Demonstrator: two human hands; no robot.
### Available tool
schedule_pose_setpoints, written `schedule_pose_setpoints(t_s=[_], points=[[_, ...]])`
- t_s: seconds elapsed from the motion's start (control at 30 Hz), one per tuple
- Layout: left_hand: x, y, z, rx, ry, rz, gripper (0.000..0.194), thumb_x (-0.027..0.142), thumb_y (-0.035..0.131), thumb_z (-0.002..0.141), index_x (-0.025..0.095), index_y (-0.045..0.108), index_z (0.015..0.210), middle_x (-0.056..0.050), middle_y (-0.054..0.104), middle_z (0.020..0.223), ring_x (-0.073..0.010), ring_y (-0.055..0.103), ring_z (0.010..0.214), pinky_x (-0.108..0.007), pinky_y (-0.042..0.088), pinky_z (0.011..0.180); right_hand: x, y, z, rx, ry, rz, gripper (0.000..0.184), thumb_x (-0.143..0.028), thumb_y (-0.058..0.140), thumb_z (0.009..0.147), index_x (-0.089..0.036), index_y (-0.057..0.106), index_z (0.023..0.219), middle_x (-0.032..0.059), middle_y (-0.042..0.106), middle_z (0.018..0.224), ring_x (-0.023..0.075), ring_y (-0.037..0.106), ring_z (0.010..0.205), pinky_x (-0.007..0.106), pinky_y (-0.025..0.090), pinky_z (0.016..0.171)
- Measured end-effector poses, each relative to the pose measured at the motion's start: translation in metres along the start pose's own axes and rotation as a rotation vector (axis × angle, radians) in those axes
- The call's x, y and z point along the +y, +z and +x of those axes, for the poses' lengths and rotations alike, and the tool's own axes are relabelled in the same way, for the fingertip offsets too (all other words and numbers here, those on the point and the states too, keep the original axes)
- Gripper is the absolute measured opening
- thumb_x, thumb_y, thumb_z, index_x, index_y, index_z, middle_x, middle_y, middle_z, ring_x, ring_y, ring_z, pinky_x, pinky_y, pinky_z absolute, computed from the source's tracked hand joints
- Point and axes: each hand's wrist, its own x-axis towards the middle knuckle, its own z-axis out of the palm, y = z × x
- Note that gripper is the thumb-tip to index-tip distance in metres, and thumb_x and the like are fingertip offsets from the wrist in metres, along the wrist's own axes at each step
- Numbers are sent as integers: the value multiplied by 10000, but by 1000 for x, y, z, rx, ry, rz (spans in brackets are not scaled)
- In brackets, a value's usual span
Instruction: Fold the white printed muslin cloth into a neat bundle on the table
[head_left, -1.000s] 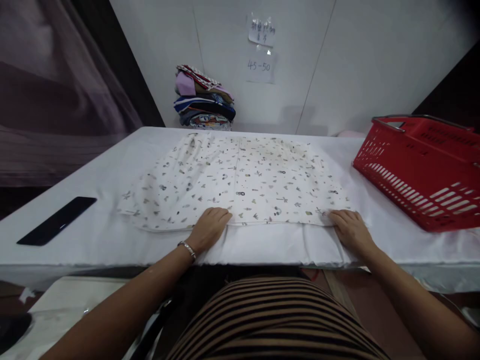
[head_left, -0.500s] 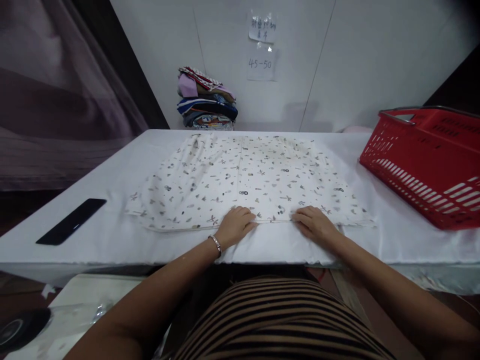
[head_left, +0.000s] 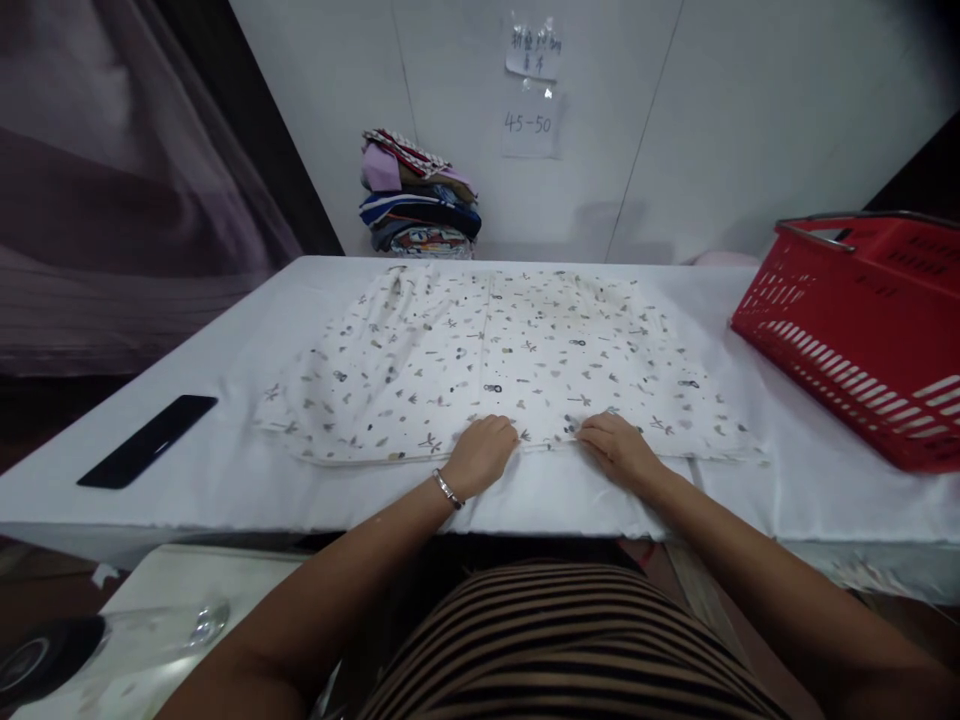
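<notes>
Patterned white cloth [head_left: 540, 350] is lying spread on the white-covered table [head_left: 217, 345], at the dial's centre, with twelve toward the wall; small creases are running through its ten o'clock part. At six o'clock on its near edge, the left hand [head_left: 484, 455] is touching the fabric, its fingers bending and keeping close together. At five o'clock, the right hand [head_left: 616, 450] is touching the same edge, fingers likewise together; whether either hand is pinching the cloth, I cannot tell. A silvery bracelet [head_left: 448, 490] is circling the left wrist. Between eight and nine o'clock, a flat black slab [head_left: 150, 440] is lying apart from the cloth. At three o'clock, a red basket [head_left: 862, 335] is standing, its slotted side facing the cloth. At eleven, folded fabrics [head_left: 421, 195] are forming a stack against the wall. At twelve, a paper reading "45-50" [head_left: 530, 122] is hanging on the wall [head_left: 712, 120].
</notes>
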Motion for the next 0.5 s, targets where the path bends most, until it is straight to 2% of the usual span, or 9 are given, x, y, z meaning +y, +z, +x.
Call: schedule_pose_setpoints(t_s=[0.13, 0.33, 0.5], points=[[-3, -3, -5, -32, 6, -85, 134, 253, 478, 894, 171, 576, 854, -43, 580, 901, -192, 499, 852, -340, 396, 733, 2, 1, -3, -30, -4, 39, 257, -190, 381, 926, -177, 635, 960, 98, 631, 935, 202, 538, 863, 355, 456, 740], [-12, -2, -4, -15, 21, -155, 209, 272, 434, 917, 186, 593, 810, -28, 582, 860, -171, 501, 828, -325, 402, 733, 0, 0, -3, 11, 6, 104, 262, -208, 379, 923, -188, 630, 995, 107, 627, 951, 207, 553, 881, 369, 483, 746], [-8, 0, -7, 16, 17, -117, 254, 268, 383, 937, 175, 573, 797, -28, 581, 828, -157, 502, 778, -306, 399, 693, -2, -1, -4, 1, 8, 75, 262, -210, 381, 927, -186, 636, 981, 108, 631, 950, 209, 553, 881, 369, 479, 743]])
